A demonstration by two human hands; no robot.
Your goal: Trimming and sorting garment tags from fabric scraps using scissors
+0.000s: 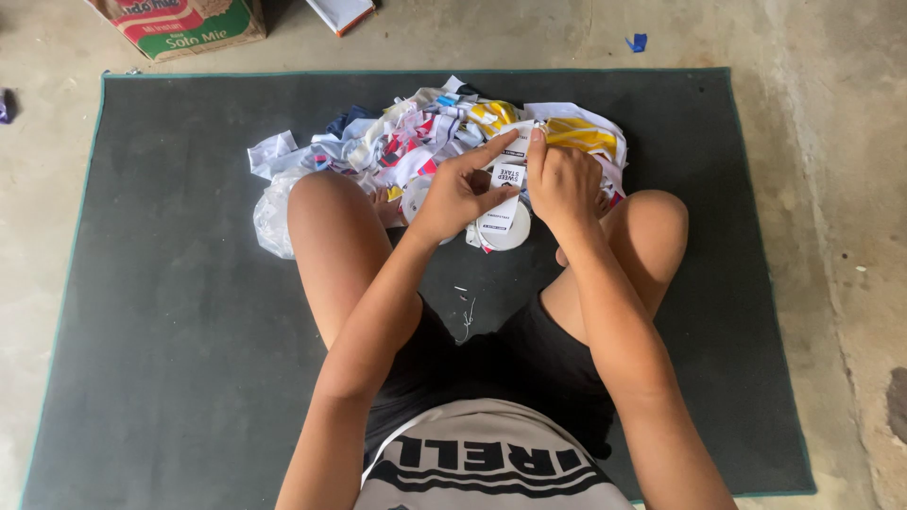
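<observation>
I sit cross-legged on a dark grey mat (pixel 170 312). Both hands meet over a white strip of label paper (pixel 508 179) that hangs down from my fingertips. My left hand (pixel 453 194) pinches its upper end with the forefinger stretched out. My right hand (pixel 564 179) grips the same end from the right, thumb up. Below the strip lies a white roll (pixel 505 231), and a second white round piece (pixel 414 194) shows beside my left hand. Behind my hands is a heap of crumpled printed wrappers (pixel 416 132) in white, yellow, red and blue.
A cardboard box (pixel 184 24) stands beyond the mat's far left corner, and a flat white object (pixel 342 13) lies next to it. A small blue scrap (pixel 638 42) sits on the concrete floor (pixel 831 142). Small metal bits (pixel 466 312) lie on the mat between my legs.
</observation>
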